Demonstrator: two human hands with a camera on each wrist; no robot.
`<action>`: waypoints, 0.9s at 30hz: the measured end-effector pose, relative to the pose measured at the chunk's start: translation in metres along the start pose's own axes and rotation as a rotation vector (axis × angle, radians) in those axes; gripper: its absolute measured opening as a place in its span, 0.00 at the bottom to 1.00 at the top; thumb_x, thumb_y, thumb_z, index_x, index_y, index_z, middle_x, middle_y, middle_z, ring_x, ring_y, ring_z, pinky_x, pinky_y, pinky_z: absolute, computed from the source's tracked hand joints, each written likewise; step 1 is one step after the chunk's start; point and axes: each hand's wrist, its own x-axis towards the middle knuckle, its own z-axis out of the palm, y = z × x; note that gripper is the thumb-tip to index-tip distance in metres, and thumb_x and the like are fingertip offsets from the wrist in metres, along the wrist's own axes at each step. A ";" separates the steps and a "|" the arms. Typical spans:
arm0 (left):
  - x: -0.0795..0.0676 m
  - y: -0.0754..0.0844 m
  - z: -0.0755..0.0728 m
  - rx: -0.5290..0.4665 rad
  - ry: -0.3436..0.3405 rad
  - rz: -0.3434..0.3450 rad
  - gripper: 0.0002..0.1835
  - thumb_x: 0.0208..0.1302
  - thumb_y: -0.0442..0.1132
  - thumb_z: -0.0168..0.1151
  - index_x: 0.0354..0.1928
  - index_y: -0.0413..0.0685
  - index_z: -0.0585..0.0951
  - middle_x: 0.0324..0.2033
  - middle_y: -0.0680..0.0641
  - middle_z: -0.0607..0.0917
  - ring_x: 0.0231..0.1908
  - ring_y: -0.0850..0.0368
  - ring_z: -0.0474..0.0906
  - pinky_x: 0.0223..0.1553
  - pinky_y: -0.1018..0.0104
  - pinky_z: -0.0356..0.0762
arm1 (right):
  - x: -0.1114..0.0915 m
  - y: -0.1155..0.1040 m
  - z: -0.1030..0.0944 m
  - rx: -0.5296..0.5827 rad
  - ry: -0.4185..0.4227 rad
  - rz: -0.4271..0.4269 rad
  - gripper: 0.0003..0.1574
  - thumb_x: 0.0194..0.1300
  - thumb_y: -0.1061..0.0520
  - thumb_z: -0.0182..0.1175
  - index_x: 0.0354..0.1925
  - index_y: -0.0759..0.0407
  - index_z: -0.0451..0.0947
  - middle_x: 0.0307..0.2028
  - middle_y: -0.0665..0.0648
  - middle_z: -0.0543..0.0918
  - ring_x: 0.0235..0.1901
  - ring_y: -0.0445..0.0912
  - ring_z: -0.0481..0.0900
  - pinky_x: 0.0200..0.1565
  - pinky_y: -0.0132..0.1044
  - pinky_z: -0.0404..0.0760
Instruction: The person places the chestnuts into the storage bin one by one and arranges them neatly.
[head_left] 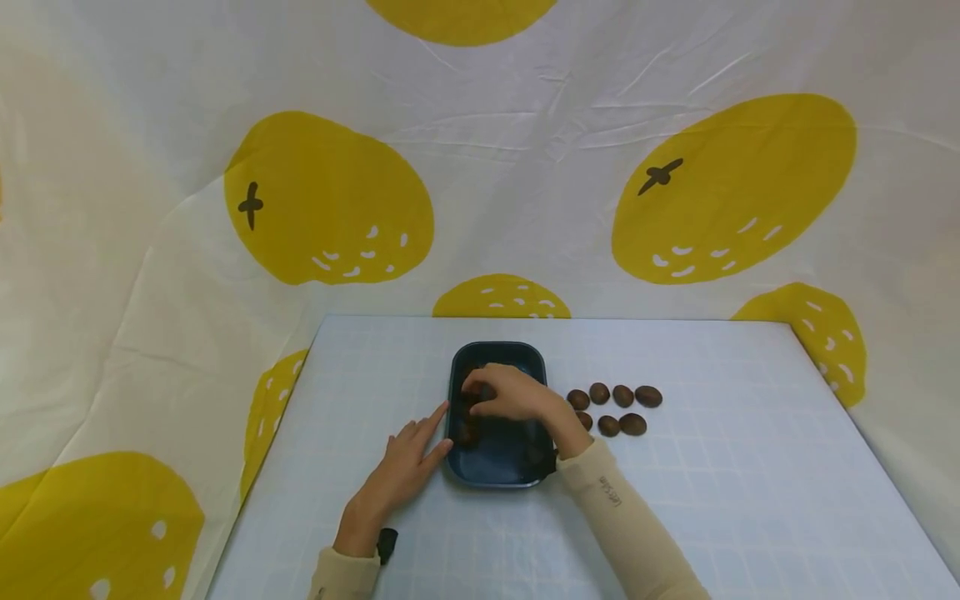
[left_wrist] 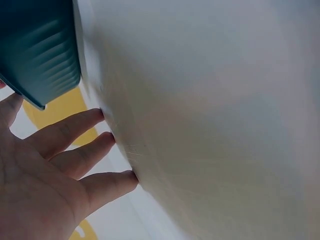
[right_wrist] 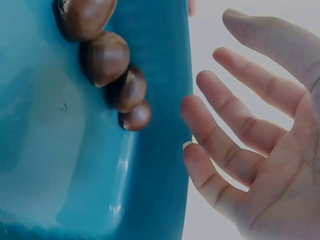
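Observation:
A dark teal tray [head_left: 501,458] lies on the table with its long side running away from me. Inside, brown chestnuts [right_wrist: 106,58] form a row along its left wall, seen large in the right wrist view. My right hand [head_left: 513,393] hovers over the tray's far half, fingers loosely bent; in the right wrist view they are spread apart with nothing between them. At the tray's left side is my left hand [head_left: 405,462], its fingertips by the rim. The left wrist view shows its fingers [left_wrist: 82,159] stretched out, several tips on the tabletop.
Right of the tray, several more chestnuts [head_left: 623,396] lie in two short rows, partly behind my right wrist. The table [head_left: 750,467] has a pale checked cover. A white cloth [head_left: 525,200] printed with yellow fruit hangs behind and to the sides.

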 end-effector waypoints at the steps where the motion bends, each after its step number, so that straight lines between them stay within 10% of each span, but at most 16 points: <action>1: 0.000 0.000 0.000 0.002 0.002 0.002 0.34 0.75 0.64 0.45 0.79 0.71 0.53 0.71 0.42 0.68 0.70 0.33 0.58 0.63 0.24 0.45 | -0.002 0.000 -0.001 0.018 0.018 0.001 0.19 0.67 0.53 0.68 0.55 0.55 0.81 0.47 0.52 0.82 0.47 0.46 0.79 0.50 0.40 0.78; 27: 0.000 -0.001 -0.002 -0.018 -0.009 0.010 0.35 0.76 0.63 0.47 0.79 0.70 0.53 0.71 0.40 0.67 0.71 0.32 0.57 0.63 0.23 0.43 | -0.085 0.030 -0.044 0.115 0.354 0.174 0.16 0.69 0.53 0.66 0.53 0.54 0.82 0.44 0.49 0.84 0.41 0.45 0.80 0.43 0.46 0.80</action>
